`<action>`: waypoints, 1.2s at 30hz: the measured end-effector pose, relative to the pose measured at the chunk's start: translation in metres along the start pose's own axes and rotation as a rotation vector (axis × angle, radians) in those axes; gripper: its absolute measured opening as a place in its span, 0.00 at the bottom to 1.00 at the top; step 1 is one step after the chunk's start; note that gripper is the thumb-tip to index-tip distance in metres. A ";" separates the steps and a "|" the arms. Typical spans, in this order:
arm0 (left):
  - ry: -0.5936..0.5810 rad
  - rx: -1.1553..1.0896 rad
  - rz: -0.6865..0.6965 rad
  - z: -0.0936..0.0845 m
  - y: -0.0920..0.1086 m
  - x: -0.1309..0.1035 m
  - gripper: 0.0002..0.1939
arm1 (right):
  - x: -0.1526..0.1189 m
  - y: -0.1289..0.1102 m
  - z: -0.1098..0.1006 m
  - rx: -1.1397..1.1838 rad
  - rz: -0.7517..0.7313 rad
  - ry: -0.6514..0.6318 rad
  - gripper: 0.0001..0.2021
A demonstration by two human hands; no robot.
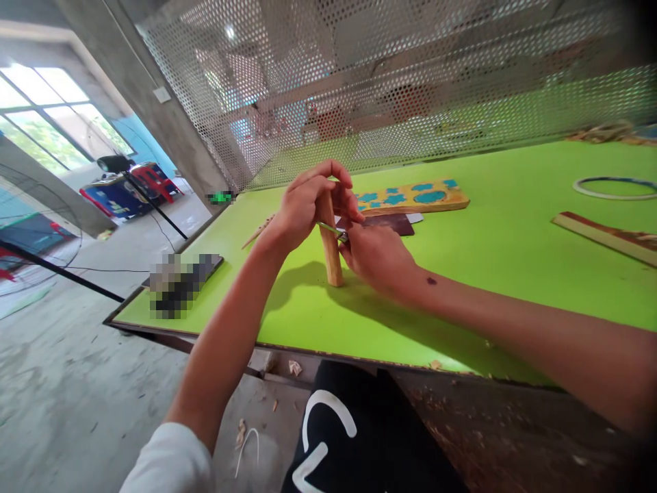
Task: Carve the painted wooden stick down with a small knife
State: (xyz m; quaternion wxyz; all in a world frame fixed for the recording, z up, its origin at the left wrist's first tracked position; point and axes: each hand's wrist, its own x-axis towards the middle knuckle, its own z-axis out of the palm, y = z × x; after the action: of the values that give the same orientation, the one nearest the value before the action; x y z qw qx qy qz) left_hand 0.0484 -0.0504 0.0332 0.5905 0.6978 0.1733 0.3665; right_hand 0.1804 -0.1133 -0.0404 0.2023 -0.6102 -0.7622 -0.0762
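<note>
My left hand [302, 205] is wrapped round the upper part of a wooden strip [331, 257], which stands nearly upright with its lower end on the green table. In my closed right hand [380, 253] is a thin, shiny metal tool [331, 229]. The tool crosses the strip just below my left fingers and seems to touch it; its grip is hidden in my right hand, so its exact kind does not show. Behind my hands lies a yellow-painted wooden board [428, 196] with blue shapes, and a dark brown sheet [393, 224] sits in front of it.
The green table [462, 294] ends at a perforated metal screen [410, 89]. To the right lie a white ring [585, 185] and a wooden piece [600, 235]. A pointed stick [255, 235] is left of my hands, with a blurred dark object [205, 270] near the left edge.
</note>
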 end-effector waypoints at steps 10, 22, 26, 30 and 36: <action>0.077 -0.059 -0.046 -0.004 -0.003 0.003 0.06 | -0.005 0.004 0.010 0.039 -0.037 -0.004 0.13; 0.186 -0.239 -0.153 -0.009 -0.002 -0.001 0.05 | -0.013 0.004 0.015 -0.047 -0.054 -0.101 0.14; 0.177 -0.163 -0.119 -0.009 -0.002 -0.002 0.04 | -0.004 0.005 0.007 -0.081 -0.001 -0.022 0.13; 0.129 -0.114 -0.081 -0.004 -0.001 -0.003 0.04 | 0.000 0.003 0.006 -0.087 -0.027 0.037 0.13; 0.082 -0.084 -0.040 0.001 0.000 -0.002 0.05 | -0.003 0.001 0.009 -0.071 -0.043 0.029 0.15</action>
State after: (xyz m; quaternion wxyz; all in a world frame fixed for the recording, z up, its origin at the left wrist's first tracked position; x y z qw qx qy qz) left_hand 0.0478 -0.0527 0.0321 0.6188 0.6534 0.1956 0.3897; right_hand 0.1801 -0.1125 -0.0500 0.1901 -0.5993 -0.7688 -0.1164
